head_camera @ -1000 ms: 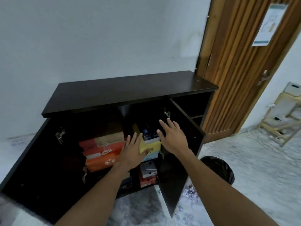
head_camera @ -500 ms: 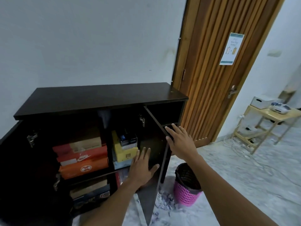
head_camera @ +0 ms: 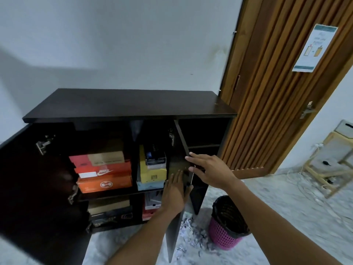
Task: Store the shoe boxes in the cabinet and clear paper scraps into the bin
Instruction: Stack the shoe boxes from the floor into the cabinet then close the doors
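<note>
White plaster wall filled the background, with a slatted wooden door (head_camera: 277, 92) on the right that carried a printed notice (head_camera: 314, 47). Against the wall stood a dark brown cabinet (head_camera: 129, 104) with both of its doors swung open.

On the upper shelf, left side, sat a stack of shoe boxes (head_camera: 104, 175) in red, tan and orange. Beside it, past a divider, a yellow box (head_camera: 152, 174) rested on a pale blue one, with a dark box on top. The lower shelf held brown and black boxes (head_camera: 109, 211) on the left and a red and white box (head_camera: 151, 205) on the right. A narrow open compartment at the cabinet's far right was too dark to see into.

The left hand (head_camera: 174, 194) lay flat against the inner face of the right cabinet door (head_camera: 172, 232), fingers straight and together, gripping nothing. The right hand (head_camera: 208, 171) reached to the same door's upper outer edge, fingers straight and slightly spread, holding nothing.

On the pale marbled floor (head_camera: 286, 217), near the cabinet's right end, stood a pink mesh bin (head_camera: 223, 236) lined with a black bag. Paper scraps (head_camera: 193, 236) lay scattered on the floor between the door's foot and the bin. At the far right stood a small light wooden table (head_camera: 334, 169) with cables trailing beside it.
</note>
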